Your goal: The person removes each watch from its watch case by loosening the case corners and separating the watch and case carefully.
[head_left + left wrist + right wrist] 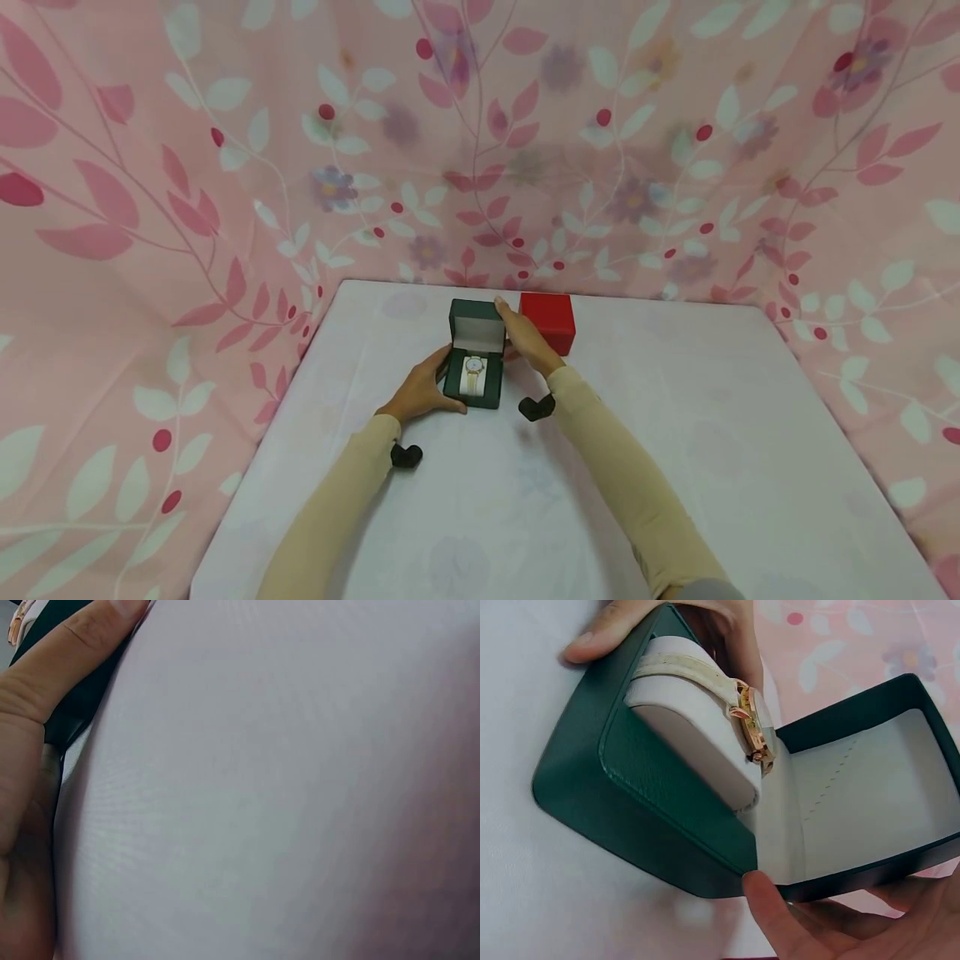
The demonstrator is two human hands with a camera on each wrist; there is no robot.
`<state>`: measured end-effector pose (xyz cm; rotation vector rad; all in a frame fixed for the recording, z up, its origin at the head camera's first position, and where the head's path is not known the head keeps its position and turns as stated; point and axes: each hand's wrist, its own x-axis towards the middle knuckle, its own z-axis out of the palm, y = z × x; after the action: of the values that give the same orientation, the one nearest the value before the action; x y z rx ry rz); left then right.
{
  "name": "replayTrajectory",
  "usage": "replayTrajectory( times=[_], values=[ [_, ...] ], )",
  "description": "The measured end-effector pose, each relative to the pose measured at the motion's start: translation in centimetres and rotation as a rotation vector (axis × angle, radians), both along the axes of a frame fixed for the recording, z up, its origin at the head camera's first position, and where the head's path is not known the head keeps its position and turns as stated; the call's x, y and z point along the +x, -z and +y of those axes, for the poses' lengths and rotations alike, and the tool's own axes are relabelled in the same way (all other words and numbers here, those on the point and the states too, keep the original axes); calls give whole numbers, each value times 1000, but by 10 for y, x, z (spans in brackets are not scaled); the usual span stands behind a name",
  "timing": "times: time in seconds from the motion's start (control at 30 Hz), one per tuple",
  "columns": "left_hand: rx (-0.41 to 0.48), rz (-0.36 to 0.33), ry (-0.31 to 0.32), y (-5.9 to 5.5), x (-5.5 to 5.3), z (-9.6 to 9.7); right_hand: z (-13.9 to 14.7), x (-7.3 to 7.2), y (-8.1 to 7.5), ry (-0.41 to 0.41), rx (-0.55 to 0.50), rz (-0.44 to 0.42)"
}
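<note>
A green watch box stands with its lid raised, on the white-covered table. Inside, a watch with a gold-coloured case and a pale strap is wrapped round a white cushion. My left hand grips the base from the left, thumb along the front side; its thumb shows against the green wall in the left wrist view. On the right, my right hand holds the lid, with one fingertip by the hinge corner and other fingers behind the lid.
Just behind and right of my right hand is a red box. The table has a white cloth, and pink floral fabric hangs along its back and sides. A black strap end sticks out from each wrist.
</note>
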<state>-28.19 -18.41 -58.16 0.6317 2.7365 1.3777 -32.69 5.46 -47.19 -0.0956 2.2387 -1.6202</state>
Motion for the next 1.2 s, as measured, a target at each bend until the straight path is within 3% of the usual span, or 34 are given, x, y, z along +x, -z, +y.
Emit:
replayTrajectory(
  times=[0.27, 0.47, 0.63, 0.77, 1.0, 1.2],
  values=[
    [-15, -3, -14, 2, 1, 1, 7, 11, -5, 18, 93, 75],
    [-7, -30, -20, -2, 7, 1, 17, 22, -1, 39, 128, 207],
    [111, -60, -11, -9, 11, -2, 25, 32, 7, 40, 156, 371],
    [162, -25, 0, -18, 8, -3, 29, 36, 15, 44, 139, 407],
    [1, 48, 80, -31, 7, -2, 33, 41, 30, 29, 106, 347],
    [-146, 38, 70, -37, 4, -2, 34, 46, 32, 11, 101, 334]
  ],
)
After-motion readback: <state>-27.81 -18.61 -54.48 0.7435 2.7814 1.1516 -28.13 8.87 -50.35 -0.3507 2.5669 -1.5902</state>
